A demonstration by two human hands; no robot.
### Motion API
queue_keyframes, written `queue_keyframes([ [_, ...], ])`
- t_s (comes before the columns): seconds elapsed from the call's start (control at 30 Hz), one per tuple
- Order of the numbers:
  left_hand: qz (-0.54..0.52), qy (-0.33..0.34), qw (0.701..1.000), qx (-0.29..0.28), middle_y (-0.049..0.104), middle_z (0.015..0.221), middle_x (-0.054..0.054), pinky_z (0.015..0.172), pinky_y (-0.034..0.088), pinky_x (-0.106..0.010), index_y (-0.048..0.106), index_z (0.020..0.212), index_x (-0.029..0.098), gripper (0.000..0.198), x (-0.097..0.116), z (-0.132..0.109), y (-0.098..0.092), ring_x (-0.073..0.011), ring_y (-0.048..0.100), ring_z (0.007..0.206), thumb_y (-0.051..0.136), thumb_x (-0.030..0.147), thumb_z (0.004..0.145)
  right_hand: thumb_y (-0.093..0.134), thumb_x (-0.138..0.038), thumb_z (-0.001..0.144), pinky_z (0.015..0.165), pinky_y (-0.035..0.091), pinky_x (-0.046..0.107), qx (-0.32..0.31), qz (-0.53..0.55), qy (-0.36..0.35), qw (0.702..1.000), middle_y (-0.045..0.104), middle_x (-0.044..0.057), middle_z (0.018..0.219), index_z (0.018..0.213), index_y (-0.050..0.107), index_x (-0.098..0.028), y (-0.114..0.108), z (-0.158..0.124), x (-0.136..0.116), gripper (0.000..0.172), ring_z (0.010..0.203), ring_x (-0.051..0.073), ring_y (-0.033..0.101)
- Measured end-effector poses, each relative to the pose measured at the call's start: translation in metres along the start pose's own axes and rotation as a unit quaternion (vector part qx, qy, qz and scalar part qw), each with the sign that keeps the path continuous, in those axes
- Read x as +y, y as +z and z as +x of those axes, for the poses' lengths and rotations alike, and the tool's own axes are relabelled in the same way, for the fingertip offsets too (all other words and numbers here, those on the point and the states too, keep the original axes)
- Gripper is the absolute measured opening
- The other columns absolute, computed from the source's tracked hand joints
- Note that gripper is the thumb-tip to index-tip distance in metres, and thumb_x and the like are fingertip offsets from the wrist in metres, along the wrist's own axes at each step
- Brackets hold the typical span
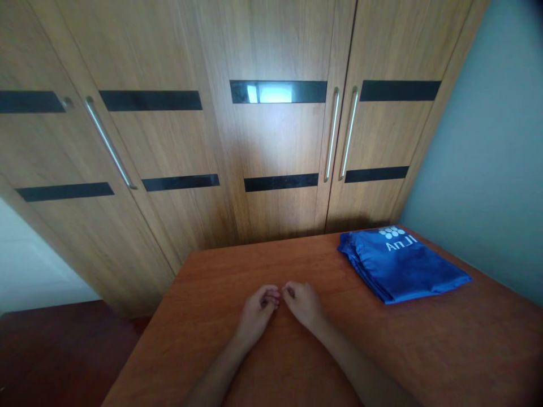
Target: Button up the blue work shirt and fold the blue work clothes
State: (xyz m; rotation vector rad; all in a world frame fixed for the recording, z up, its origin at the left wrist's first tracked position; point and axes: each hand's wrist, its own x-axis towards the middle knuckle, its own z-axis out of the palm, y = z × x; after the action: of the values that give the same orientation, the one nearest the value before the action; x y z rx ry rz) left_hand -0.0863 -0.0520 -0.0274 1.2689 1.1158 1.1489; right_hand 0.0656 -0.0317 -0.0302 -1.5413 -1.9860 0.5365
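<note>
Both hands rest on the reddish-brown wooden table (263,367), close together near its middle, with their fingertips almost meeting. My left hand (258,308) has its fingers curled loosely in towards the thumb, and nothing shows between them. Bent the same way, my right hand (303,302) keeps its fingers folded, with no object visible in it. A folded blue cloth or bag (407,268), shiny and printed in white with dots and letters, lies to the right of my right hand, apart from it.
A wooden wardrobe (280,141) with dark strips and long metal handles (348,133) stands right behind the table. A pale blue wall (487,169) runs along the right side. Dark red floor (63,350) and a white panel (38,265) show on the left.
</note>
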Motion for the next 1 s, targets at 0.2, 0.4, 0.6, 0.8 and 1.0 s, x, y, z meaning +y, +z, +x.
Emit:
queue_keyframes([
  [0.2,0.033,0.020,0.999,-0.013,0.068,0.084,-0.004,0.074,0.048,-0.029,0.066,0.088,0.019,0.025,-0.0003,-0.0036,-0.0027,-0.0178,0.061,0.076,0.056,0.010,0.067,0.048,-0.023,0.088,0.061,0.035,0.023,-0.013,-0.037,-0.025,0.999,0.071,0.001,0.075,0.081,0.069,-0.025,-0.0029,-0.0088,-0.0010,0.022,0.069,0.016,0.063],
  [0.4,0.072,0.039,0.996,-0.031,0.069,0.090,-0.005,0.082,0.046,-0.031,0.069,0.090,0.021,0.020,0.0006,-0.0035,-0.0040,-0.0208,0.062,0.086,0.062,0.016,0.072,0.047,-0.023,0.089,0.063,0.036,0.023,-0.023,-0.065,-0.043,0.997,0.072,0.001,0.081,0.085,0.067,-0.025,-0.0019,-0.0091,-0.0027,0.021,0.075,0.016,0.064],
  [0.6,0.104,0.041,0.993,-0.040,0.071,0.096,-0.007,0.087,0.046,-0.032,0.069,0.093,0.022,0.018,0.0033,-0.0033,-0.0048,-0.0221,0.063,0.091,0.060,0.020,0.077,0.046,-0.021,0.088,0.063,0.035,0.023,-0.020,-0.073,-0.049,0.996,0.072,0.001,0.083,0.088,0.066,-0.025,0.0002,-0.0070,-0.0012,0.020,0.077,0.016,0.066],
  [0.8,0.152,0.056,0.986,-0.048,0.070,0.099,-0.007,0.088,0.047,-0.032,0.066,0.095,0.020,0.022,0.0030,-0.0026,-0.0038,-0.0199,0.063,0.092,0.053,0.016,0.077,0.046,-0.023,0.089,0.062,0.033,0.023,-0.013,-0.069,-0.048,0.996,0.072,0.000,0.081,0.086,0.067,-0.025,0.0024,-0.0057,0.0002,0.021,0.077,0.015,0.066],
  [1.0,0.176,0.072,0.980,-0.058,0.069,0.100,-0.008,0.087,0.048,-0.031,0.064,0.097,0.019,0.023,0.0011,-0.0023,-0.0045,-0.0192,0.064,0.092,0.051,0.016,0.079,0.047,-0.024,0.088,0.059,0.030,0.024,-0.002,-0.079,-0.044,0.996,0.071,-0.001,0.077,0.083,0.065,-0.025,0.0042,-0.0063,0.0012,0.019,0.071,0.014,0.064],
])
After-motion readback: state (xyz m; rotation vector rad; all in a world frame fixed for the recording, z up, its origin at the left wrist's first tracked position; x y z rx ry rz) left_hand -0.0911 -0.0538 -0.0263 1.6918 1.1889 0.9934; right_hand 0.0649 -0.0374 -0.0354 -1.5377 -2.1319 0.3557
